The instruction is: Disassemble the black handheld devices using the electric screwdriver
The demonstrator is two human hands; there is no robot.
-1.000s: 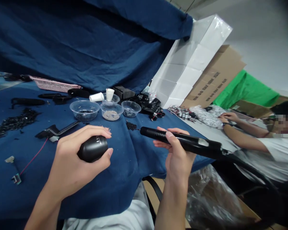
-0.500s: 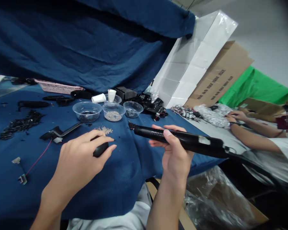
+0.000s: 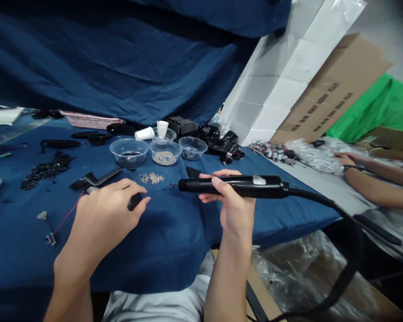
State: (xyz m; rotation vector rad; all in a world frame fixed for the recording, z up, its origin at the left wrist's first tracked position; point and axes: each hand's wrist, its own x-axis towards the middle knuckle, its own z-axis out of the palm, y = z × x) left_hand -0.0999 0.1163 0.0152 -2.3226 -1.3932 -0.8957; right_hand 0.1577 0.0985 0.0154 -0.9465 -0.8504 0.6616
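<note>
My right hand (image 3: 233, 197) is closed round a black electric screwdriver (image 3: 251, 185) held nearly level, its cable trailing off to the right. The thin bit points left, towards my left hand (image 3: 109, 210). That hand is curled over a smooth black part (image 3: 134, 202), mostly hidden by the fingers. A heap of small silvery screws (image 3: 152, 178) lies on the blue cloth beyond, between the two hands. Just behind the screwdriver sits a small pile of black screws (image 3: 192, 171). A black part with a long arm (image 3: 104, 177) and a red wire rests behind my left hand.
Clear plastic bowls (image 3: 129, 154) of small parts stand at the back, near paper cups (image 3: 161, 129) and a pink basket (image 3: 90, 120). Black strips (image 3: 47, 171) are heaped at left. White boxes (image 3: 275, 89) rise at back right. A co-worker's arms (image 3: 372, 172) rest at far right.
The screwdriver has swung level, and its bit has moved left, away from the black screws. My left hand still holds the black part, which is now turned and shows less. The view has shifted slightly.
</note>
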